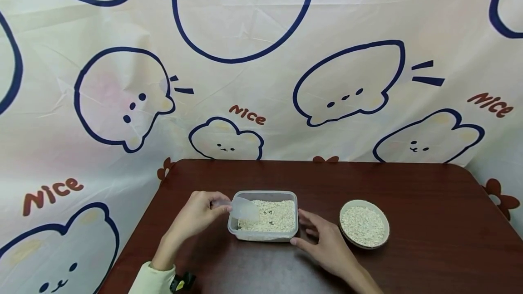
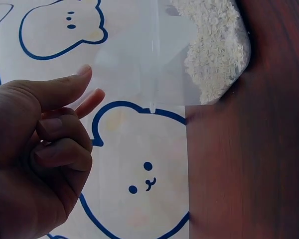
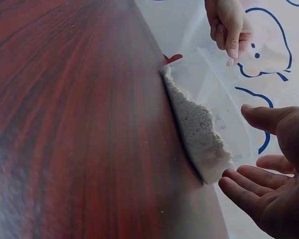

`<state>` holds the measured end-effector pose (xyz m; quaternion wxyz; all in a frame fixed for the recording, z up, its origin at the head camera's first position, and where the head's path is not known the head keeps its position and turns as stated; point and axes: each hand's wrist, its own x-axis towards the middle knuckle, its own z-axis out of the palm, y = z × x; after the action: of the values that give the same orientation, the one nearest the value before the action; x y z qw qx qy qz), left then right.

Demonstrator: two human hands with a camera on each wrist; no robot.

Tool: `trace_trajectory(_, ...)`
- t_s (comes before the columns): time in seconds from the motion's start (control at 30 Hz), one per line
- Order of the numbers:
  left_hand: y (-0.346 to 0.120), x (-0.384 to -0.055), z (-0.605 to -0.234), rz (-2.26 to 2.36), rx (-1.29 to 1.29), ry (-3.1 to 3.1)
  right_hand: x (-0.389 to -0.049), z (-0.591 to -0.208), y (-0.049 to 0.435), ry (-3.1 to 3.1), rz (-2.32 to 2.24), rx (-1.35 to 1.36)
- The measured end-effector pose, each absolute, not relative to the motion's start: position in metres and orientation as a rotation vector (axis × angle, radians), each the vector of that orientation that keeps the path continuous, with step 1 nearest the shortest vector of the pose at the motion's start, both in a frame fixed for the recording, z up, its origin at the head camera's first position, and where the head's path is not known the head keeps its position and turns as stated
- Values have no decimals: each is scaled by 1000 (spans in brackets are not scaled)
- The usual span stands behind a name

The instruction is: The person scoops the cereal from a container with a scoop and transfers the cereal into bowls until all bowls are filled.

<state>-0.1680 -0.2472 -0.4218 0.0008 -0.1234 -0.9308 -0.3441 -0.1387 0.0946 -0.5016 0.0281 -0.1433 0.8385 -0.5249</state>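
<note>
My left hand [image 1: 203,212] pinches the end of a translucent plastic scoop [image 1: 246,209] between thumb and fingers. The scoop's blade lies over the left part of a clear plastic container [image 1: 265,237], overlapping the pale oat-like flakes [image 1: 278,214] inside. A few small dark bits show on the flakes' surface. At the container's right wall is my right hand [image 1: 323,242], its thumb and fingers spread and loosely bent, fingertips right at the side. The right wrist view shows that hand [image 3: 274,164] beside the container's wall with the palm turned toward it.
A round bowl [image 1: 342,229] of similar pale flakes stands on the dark wooden table [image 1: 429,230], right of my right hand. Behind the table hangs a pale cloth [image 1: 269,85] with blue cartoon outlines. A dark strap [image 1: 184,281] sits by my left sleeve.
</note>
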Motion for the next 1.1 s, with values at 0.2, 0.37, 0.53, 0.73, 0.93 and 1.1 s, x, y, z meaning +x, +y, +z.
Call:
trace_trajectory(0.2,-242,-169,-430,-1075,-474,-2945,-138,-504,91,2586,-1634,-446)
trace_trajectory(0.37,-230,-170,-440,-1105,-507,-2939,-138,-506,90,2578,-1641,-399)
trace_trajectory(0.53,-213,-171,-447,-1119,-556,-2894,-139,-508,88,2571,-1655,-380)
trace_trajectory(0.73,-195,-171,-455,-1156,-582,-2835,-138,-510,84,2565,-1710,-407)
trace_trajectory(0.93,-183,-170,-466,-1224,-555,-2769,-137,-512,83,2556,-1739,-411)
trace_trajectory(1.1,-179,-169,-471,-1212,-549,-2724,-137,-511,84,2567,-1746,-402)
